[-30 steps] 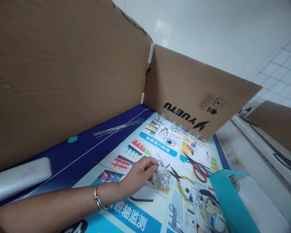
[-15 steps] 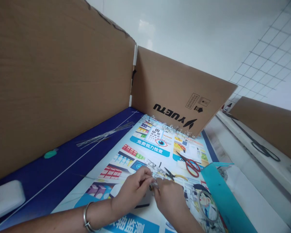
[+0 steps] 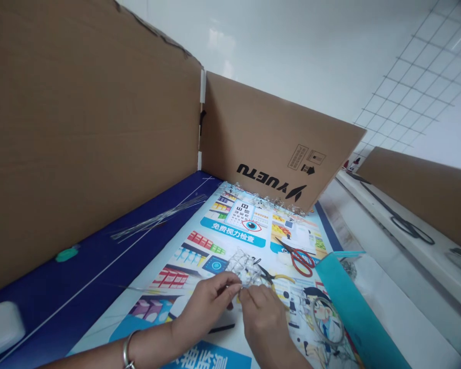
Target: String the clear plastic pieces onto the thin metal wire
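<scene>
My left hand and my right hand meet over a printed poster on the table. Both pinch the near edge of a small clear beaded piece strung on thin wire. The fingers of each hand are curled shut on it. A metal bangle circles my left wrist. Yellow-handled pliers lie just beyond my right hand.
Red-handled scissors lie further right. A teal box stands at the right, a wire coil beside it. Thin wires and a green bit lie on the blue mat. Cardboard screens wall the back and left.
My right hand came into view and joined the left on the beaded piece, which lifted off the poster. The view has swung to the right.
</scene>
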`<state>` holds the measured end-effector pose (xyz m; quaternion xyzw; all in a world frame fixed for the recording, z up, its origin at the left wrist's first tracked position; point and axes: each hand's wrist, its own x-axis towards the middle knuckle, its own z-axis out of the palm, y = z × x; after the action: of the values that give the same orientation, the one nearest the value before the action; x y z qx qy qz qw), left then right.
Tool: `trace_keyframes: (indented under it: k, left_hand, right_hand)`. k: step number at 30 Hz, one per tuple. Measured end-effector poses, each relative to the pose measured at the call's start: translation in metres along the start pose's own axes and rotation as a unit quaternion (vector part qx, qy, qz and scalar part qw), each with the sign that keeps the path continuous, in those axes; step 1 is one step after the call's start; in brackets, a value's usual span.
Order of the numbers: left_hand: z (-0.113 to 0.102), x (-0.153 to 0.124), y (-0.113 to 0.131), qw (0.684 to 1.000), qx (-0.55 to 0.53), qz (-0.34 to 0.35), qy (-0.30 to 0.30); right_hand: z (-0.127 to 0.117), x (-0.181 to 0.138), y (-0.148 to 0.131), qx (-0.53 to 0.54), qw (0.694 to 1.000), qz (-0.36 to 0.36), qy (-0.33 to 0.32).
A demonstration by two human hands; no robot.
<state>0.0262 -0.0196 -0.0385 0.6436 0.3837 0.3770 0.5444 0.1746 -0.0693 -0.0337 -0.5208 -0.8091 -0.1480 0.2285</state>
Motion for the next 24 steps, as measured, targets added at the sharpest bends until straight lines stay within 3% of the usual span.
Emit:
trace_keyframes:
  k: [3, 11, 14, 17, 19, 22, 24]
  left_hand:
    - [0.001, 0.000, 0.002, 0.998, -0.061, -0.030, 0.002]
    - [0.005, 0.000, -0.004, 0.998, -0.045, -0.031, -0.009]
    - [0.004, 0.003, -0.008, 1.000, 0.001, -0.026, 0.002]
    - [-0.001, 0.007, -0.010, 0.993, 0.119, 0.006, 0.001]
    - [-0.006, 0.010, -0.012, 0.969, 0.246, 0.031, -0.008]
    - [-0.010, 0.013, -0.016, 0.901, 0.428, 0.074, -0.021]
    - [-0.012, 0.014, -0.016, 0.862, 0.493, 0.119, -0.023]
  right_hand:
    - [0.001, 0.001, -0.004, -0.070, 0.995, -0.073, 0.014]
    - [0.004, 0.004, -0.007, -0.116, 0.989, -0.091, -0.006]
    - [0.006, 0.004, -0.010, -0.116, 0.988, -0.102, -0.011]
    - [0.007, 0.004, -0.010, -0.104, 0.989, -0.109, -0.009]
    - [0.007, 0.003, -0.007, -0.090, 0.990, -0.108, -0.011]
    - [0.007, -0.001, -0.001, -0.078, 0.993, -0.088, -0.028]
    - [0.007, -0.005, 0.005, -0.079, 0.993, -0.075, -0.043]
